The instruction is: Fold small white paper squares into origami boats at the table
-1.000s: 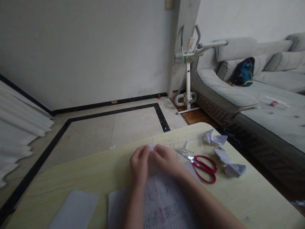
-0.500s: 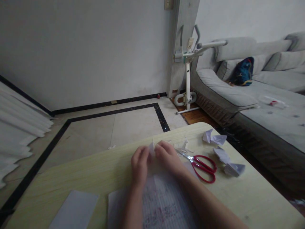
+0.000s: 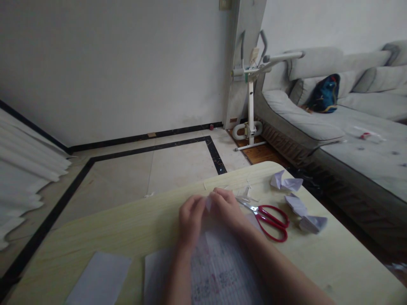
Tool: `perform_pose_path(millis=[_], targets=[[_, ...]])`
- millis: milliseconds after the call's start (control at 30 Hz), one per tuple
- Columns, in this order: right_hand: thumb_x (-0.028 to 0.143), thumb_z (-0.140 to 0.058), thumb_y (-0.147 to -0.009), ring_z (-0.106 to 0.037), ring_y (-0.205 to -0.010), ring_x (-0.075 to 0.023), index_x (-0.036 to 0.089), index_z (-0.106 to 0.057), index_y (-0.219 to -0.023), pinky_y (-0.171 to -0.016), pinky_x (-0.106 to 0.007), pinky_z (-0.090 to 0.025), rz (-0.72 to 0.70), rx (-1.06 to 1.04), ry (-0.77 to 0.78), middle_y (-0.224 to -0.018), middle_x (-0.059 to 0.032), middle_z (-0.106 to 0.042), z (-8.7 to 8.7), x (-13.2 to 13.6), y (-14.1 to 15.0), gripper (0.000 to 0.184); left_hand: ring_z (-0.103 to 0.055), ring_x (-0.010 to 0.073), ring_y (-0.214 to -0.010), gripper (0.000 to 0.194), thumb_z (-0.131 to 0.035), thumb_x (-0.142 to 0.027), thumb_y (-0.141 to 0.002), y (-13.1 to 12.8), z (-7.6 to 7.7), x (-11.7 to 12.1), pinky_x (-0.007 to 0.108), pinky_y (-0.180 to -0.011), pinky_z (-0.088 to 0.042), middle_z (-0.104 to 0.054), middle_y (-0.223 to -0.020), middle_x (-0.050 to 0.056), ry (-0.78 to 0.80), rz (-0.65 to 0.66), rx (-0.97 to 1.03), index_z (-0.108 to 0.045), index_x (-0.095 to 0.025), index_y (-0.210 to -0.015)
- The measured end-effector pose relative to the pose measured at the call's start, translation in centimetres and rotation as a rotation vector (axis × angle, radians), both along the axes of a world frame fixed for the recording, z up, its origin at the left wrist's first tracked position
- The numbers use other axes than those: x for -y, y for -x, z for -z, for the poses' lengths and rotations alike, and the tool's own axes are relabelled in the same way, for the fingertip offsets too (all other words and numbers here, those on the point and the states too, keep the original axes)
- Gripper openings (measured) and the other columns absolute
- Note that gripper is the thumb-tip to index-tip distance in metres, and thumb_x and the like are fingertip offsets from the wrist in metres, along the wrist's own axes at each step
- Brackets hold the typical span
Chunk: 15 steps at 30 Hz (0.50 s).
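Observation:
My left hand (image 3: 190,218) and my right hand (image 3: 227,209) meet over the pale wooden table (image 3: 133,224), fingers pinched together on a small white folded paper piece (image 3: 208,202). Only a corner of that paper shows between the fingertips. Under my wrists lies an open lined notebook (image 3: 219,271). Red-handled scissors (image 3: 269,217) rest just right of my right hand, blades pointing toward it.
Paper scraps (image 3: 243,194) lie beyond the scissors, and folded paper figures (image 3: 286,183) (image 3: 310,222) sit near the table's right edge. A blank sheet (image 3: 98,279) lies at the near left. A grey sofa (image 3: 333,127) and a white exercise frame (image 3: 251,101) stand to the right.
Both hands shifted slightly right and kept working the small paper between the fingertips; the paper now sits lower between them. The view tilted a little.

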State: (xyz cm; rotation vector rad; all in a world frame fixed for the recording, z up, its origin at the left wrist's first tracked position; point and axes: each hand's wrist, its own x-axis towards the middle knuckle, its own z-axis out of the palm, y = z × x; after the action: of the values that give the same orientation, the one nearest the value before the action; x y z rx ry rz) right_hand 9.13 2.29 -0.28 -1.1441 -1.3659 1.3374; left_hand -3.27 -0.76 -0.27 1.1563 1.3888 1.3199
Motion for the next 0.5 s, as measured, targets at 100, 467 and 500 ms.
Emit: perform_pose_path(millis=[100,467,500], targets=[[0.026,-0.047,-0.078,-0.039,-0.047,-0.0091,0.019,-0.044,-0.052,-0.045,-0.02,-0.029,0.0,-0.014,0.02,-0.049,0.0057,-0.041,-0.03,-0.01,0.06,0.027,-0.046,0.0112,-0.058,0.023,-0.059,-0.032,-0.081,0.07,0.0,0.03,0.021,-0.055,-0.037,-0.05,-0.058,-0.003,-0.005,-0.011,-0.012,-0.057,-0.016,-0.064],[0.027,-0.047,-0.078,-0.04,-0.047,-0.01,0.02,-0.046,-0.05,-0.046,-0.022,-0.032,0.044,-0.029,0.015,-0.046,0.0049,-0.042,-0.05,0.1,0.1,0.03,-0.06,0.0151,-0.07,0.019,-0.065,-0.034,-0.077,-0.22,0.37,-0.43,0.023,-0.064,-0.047,-0.066,-0.075,0.002,-0.016,-0.065,0.006,-0.065,-0.016,-0.08],[0.027,-0.049,-0.079,-0.042,-0.048,-0.0101,0.019,-0.047,-0.051,-0.047,-0.021,-0.032,0.036,-0.023,0.01,-0.048,0.0046,-0.044,-0.08,0.14,0.09,0.029,-0.061,0.0157,-0.071,0.019,-0.064,-0.034,-0.078,-0.2,0.33,-0.46,0.024,-0.065,-0.047,-0.067,-0.075,0.003,-0.01,-0.063,0.0,-0.066,-0.016,-0.08]])
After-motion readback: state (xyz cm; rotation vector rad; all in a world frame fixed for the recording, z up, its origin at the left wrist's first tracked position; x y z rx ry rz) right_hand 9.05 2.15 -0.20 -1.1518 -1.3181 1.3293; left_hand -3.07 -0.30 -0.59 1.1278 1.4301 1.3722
